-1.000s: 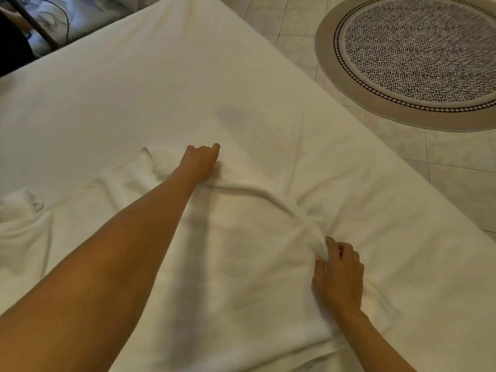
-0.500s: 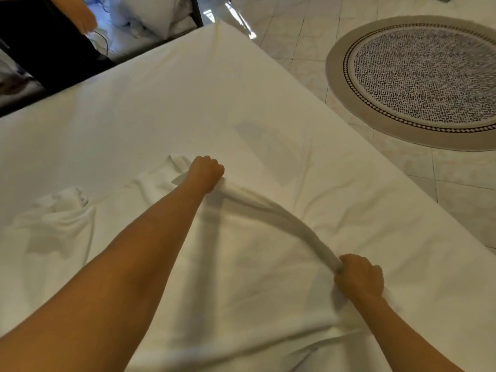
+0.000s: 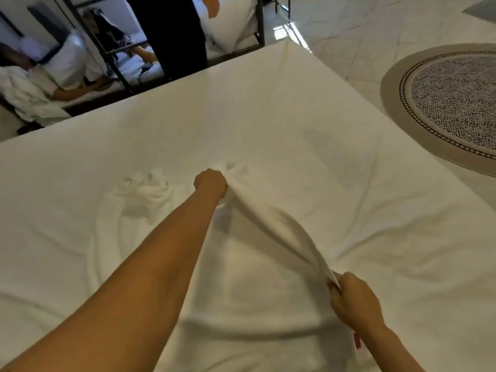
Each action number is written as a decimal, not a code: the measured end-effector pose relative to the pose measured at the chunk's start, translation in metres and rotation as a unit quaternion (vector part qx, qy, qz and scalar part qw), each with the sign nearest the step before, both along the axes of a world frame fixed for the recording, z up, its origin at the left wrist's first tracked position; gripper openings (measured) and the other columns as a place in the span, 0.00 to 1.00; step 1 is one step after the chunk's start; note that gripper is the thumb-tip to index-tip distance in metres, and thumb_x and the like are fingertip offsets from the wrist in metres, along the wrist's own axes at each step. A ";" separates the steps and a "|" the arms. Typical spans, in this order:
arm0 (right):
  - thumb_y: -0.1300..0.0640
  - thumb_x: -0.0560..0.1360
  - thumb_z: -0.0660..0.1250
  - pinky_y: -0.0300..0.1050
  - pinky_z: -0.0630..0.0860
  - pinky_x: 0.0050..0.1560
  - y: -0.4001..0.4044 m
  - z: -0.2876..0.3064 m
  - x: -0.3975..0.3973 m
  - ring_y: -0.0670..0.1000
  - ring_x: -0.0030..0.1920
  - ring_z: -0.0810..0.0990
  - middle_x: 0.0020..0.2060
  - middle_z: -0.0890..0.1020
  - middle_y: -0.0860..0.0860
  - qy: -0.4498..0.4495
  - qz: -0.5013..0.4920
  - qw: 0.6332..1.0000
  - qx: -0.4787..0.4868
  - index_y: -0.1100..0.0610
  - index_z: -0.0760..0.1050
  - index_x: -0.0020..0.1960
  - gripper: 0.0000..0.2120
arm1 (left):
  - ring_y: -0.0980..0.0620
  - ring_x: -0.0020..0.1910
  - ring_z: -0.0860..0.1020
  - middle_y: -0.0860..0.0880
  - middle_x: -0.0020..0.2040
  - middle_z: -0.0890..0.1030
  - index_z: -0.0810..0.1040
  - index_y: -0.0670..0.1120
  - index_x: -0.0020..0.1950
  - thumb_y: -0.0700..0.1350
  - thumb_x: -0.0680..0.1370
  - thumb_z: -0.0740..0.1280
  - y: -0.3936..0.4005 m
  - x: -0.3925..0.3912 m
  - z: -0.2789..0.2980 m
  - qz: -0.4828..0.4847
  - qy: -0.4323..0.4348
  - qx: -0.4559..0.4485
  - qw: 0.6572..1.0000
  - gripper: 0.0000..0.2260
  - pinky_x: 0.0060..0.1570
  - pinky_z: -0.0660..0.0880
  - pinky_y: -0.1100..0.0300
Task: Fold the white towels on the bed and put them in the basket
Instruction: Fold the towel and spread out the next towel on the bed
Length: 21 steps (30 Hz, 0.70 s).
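Note:
A white towel (image 3: 257, 285) lies spread on the white bed (image 3: 268, 111) in front of me. Its right edge (image 3: 279, 226) is raised off the sheet as a taut band between my two hands. My left hand (image 3: 210, 183) is a fist closed on the far corner of that edge. My right hand (image 3: 354, 302) grips the near corner, close to the bed's right side. The towel's left part is bunched in folds (image 3: 142, 189) beside my left forearm. A small red tag (image 3: 357, 340) shows under my right wrist. No basket is in view.
A round patterned rug (image 3: 445, 103) lies on the tiled floor right of the bed. Beyond the bed's far edge stand a metal frame (image 3: 118, 49), pillows (image 3: 233, 20), and a person in dark clothes (image 3: 171, 30); another person lies at the far left (image 3: 32, 84).
Both hands closed into fists on the towel's right edge and lifted it off the bed. The view tilted up, bringing the far edge of the bed and the room beyond into sight.

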State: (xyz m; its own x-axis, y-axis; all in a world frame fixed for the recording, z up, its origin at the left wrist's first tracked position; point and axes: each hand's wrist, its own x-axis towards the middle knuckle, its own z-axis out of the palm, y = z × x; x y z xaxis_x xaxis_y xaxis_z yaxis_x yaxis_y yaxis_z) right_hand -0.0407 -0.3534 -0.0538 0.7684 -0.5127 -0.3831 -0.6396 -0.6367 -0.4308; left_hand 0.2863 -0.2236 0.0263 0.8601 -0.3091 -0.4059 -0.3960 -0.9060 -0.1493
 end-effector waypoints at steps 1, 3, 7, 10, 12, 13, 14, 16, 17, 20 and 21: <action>0.55 0.77 0.60 0.47 0.74 0.46 0.013 0.001 0.005 0.55 0.45 0.77 0.47 0.77 0.53 -0.006 0.004 1.000 0.015 0.55 0.78 0.55 0.11 | 0.44 0.50 0.80 0.42 0.57 0.80 0.76 0.41 0.59 0.36 0.76 0.62 0.016 0.006 -0.002 0.030 0.042 -0.030 0.998 0.12 0.45 0.77 0.57; 0.55 0.78 0.60 0.45 0.70 0.62 0.043 0.000 0.013 0.56 0.62 0.75 0.64 0.75 0.55 -0.015 0.005 0.999 0.052 0.56 0.75 0.63 0.15 | 0.44 0.46 0.80 0.44 0.51 0.81 0.77 0.45 0.54 0.34 0.74 0.64 0.046 0.017 -0.005 0.056 0.125 -0.131 0.982 0.12 0.40 0.77 0.57; 0.55 0.80 0.56 0.43 0.68 0.65 0.109 0.001 0.022 0.54 0.67 0.72 0.68 0.74 0.52 -0.014 -0.014 0.992 0.127 0.50 0.67 0.71 0.19 | 0.48 0.51 0.74 0.46 0.44 0.76 0.76 0.47 0.41 0.26 0.73 0.57 0.101 0.030 -0.005 0.166 0.239 -0.392 0.873 0.18 0.53 0.72 0.54; 0.55 0.81 0.55 0.42 0.69 0.62 0.156 0.007 0.034 0.55 0.66 0.74 0.66 0.76 0.51 -0.026 -0.016 0.985 0.169 0.44 0.63 0.72 0.21 | 0.44 0.65 0.74 0.42 0.66 0.75 0.73 0.41 0.68 0.25 0.75 0.56 0.136 0.046 0.001 0.233 0.272 -0.441 0.823 0.24 0.67 0.71 0.53; 0.56 0.81 0.54 0.39 0.68 0.61 0.188 0.014 0.046 0.54 0.67 0.73 0.67 0.74 0.51 -0.034 -0.010 0.980 0.194 0.43 0.62 0.73 0.21 | 0.45 0.65 0.74 0.44 0.68 0.74 0.68 0.42 0.72 0.27 0.77 0.55 0.155 0.055 0.008 0.255 0.273 -0.466 0.802 0.25 0.66 0.72 0.56; 0.56 0.81 0.54 0.37 0.67 0.61 0.205 0.017 0.052 0.53 0.67 0.72 0.68 0.74 0.51 -0.038 -0.003 0.978 0.207 0.43 0.62 0.73 0.22 | 0.46 0.62 0.76 0.45 0.65 0.75 0.68 0.42 0.72 0.28 0.78 0.54 0.166 0.060 0.012 0.276 0.270 -0.486 0.784 0.24 0.63 0.74 0.57; 0.57 0.81 0.54 0.35 0.66 0.62 0.222 0.021 0.058 0.52 0.68 0.72 0.68 0.73 0.51 -0.044 0.007 0.974 0.220 0.44 0.61 0.73 0.22 | 0.46 0.59 0.76 0.45 0.63 0.76 0.68 0.43 0.72 0.29 0.79 0.54 0.177 0.065 0.015 0.298 0.265 -0.503 0.767 0.23 0.59 0.76 0.57; 0.57 0.81 0.54 0.35 0.62 0.66 0.255 0.027 0.072 0.51 0.71 0.67 0.72 0.68 0.51 -0.051 0.021 0.966 0.252 0.44 0.60 0.74 0.22 | 0.48 0.60 0.75 0.46 0.67 0.74 0.68 0.45 0.73 0.31 0.79 0.55 0.200 0.077 0.019 0.315 0.242 -0.518 0.758 0.23 0.57 0.76 0.56; 0.56 0.81 0.53 0.38 0.60 0.69 0.272 0.030 0.078 0.51 0.73 0.64 0.74 0.63 0.51 -0.047 0.029 0.962 0.267 0.43 0.58 0.74 0.22 | 0.48 0.64 0.72 0.47 0.71 0.70 0.67 0.46 0.74 0.32 0.79 0.56 0.213 0.082 0.020 0.306 0.214 -0.506 0.777 0.24 0.62 0.75 0.55; 0.54 0.82 0.50 0.43 0.55 0.73 0.324 0.032 0.096 0.54 0.76 0.57 0.77 0.51 0.52 -0.018 0.066 0.957 0.283 0.43 0.52 0.76 0.23 | 0.46 0.77 0.58 0.47 0.78 0.57 0.60 0.43 0.76 0.33 0.79 0.56 0.260 0.093 0.027 0.204 0.078 -0.387 0.896 0.25 0.75 0.57 0.56; 0.54 0.82 0.49 0.44 0.55 0.74 0.340 0.032 0.100 0.54 0.76 0.56 0.78 0.49 0.53 -0.008 0.083 0.955 0.284 0.44 0.49 0.76 0.24 | 0.46 0.78 0.55 0.46 0.79 0.54 0.58 0.42 0.77 0.34 0.79 0.55 0.277 0.096 0.028 0.165 0.042 -0.345 0.923 0.25 0.76 0.53 0.57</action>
